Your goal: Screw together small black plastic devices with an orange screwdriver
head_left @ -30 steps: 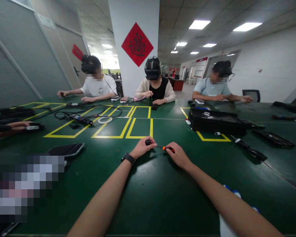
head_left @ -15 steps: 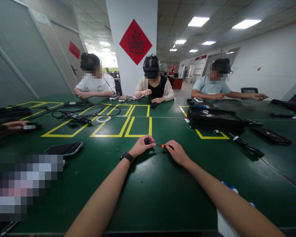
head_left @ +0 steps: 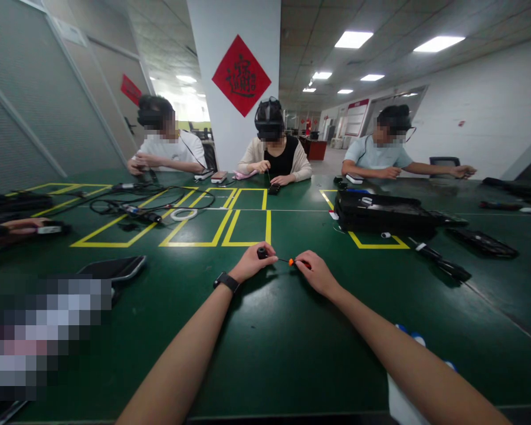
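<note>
Over the green table (head_left: pixel 256 354), my left hand (head_left: pixel 251 264) is closed round a small black cylindrical part (head_left: pixel 262 252), most of which my fingers hide. My right hand (head_left: pixel 317 273) grips the handle of a screwdriver (head_left: pixel 291 262) with an orange collar. Its thin dark shaft points left, and its tip meets my left fingertips at the black part. Whether the tip sits inside the part I cannot tell. A dark watch is on my left wrist.
Black cases (head_left: pixel 383 212) lie at right, near a black-handled tool (head_left: pixel 442 262). Tangled black cables (head_left: pixel 137 206) and a white ring (head_left: pixel 183 215) lie at left. A white-and-blue object (head_left: pixel 400 389) is partly under my right forearm. Three people sit opposite; another person's hand shows at far left.
My right fingers have shifted slightly on the screwdriver handle, and more of its orange shows. The person at far left opposite has raised their hands. The view has moved slightly.
</note>
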Motion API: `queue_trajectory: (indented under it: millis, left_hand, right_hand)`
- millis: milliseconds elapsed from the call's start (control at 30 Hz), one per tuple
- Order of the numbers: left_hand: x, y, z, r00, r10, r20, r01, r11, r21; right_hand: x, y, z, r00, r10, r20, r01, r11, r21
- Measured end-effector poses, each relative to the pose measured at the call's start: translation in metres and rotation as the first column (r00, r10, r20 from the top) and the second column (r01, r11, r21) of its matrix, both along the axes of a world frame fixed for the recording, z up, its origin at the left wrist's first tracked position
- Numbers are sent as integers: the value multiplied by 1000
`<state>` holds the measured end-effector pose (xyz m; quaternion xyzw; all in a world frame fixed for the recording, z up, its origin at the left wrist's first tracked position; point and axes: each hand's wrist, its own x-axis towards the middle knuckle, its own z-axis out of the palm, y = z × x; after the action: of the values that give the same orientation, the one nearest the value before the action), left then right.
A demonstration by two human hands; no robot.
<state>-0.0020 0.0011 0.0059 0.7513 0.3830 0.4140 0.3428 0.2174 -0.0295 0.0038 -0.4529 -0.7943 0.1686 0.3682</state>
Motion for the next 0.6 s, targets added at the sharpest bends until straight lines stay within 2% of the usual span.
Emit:
queue_trajectory:
  millis: [600]
  left_hand:
    - [0, 0, 0, 999, 38, -18, -38, 999, 14]
  right_hand:
    - [1, -1, 2, 999, -10, -30, 10, 1000, 1]
